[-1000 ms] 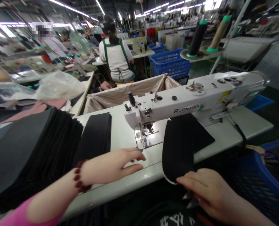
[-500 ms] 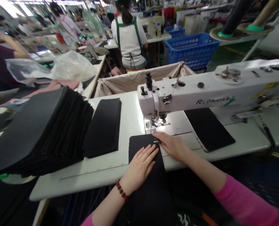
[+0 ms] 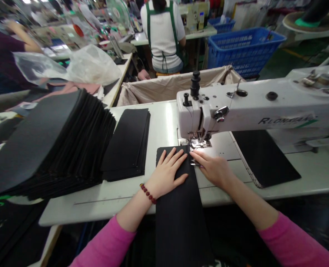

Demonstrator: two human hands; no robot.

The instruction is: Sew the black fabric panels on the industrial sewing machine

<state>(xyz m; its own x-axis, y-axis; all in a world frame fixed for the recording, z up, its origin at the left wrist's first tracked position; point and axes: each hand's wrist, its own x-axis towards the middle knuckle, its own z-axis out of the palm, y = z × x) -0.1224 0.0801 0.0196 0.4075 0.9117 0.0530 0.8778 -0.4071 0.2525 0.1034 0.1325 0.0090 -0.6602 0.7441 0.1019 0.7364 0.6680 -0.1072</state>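
Observation:
A long black fabric panel (image 3: 178, 218) lies over the table's front edge, its far end just in front of the presser foot (image 3: 200, 144) of a white sewing machine (image 3: 225, 107). My left hand (image 3: 168, 170) rests flat on the panel with fingers spread. At the panel's right edge, close to the presser foot, is my right hand (image 3: 213, 168); its index fingertip touches the edge. Small metal thread snips (image 3: 195, 163) stick out from under its curled fingers, their handles hidden by the hand.
A tall stack of black panels (image 3: 42, 137) stands at the left, beside a lower pile (image 3: 127, 144). Another black panel (image 3: 267, 159) lies under the machine arm. Behind the table are a cloth-lined bin (image 3: 153, 89), a blue basket (image 3: 236, 52) and a seated person (image 3: 164, 40).
The panel's far end has moved closer to the presser foot. My left hand has slid forward on it and spread its fingers. The whole view has shifted a little.

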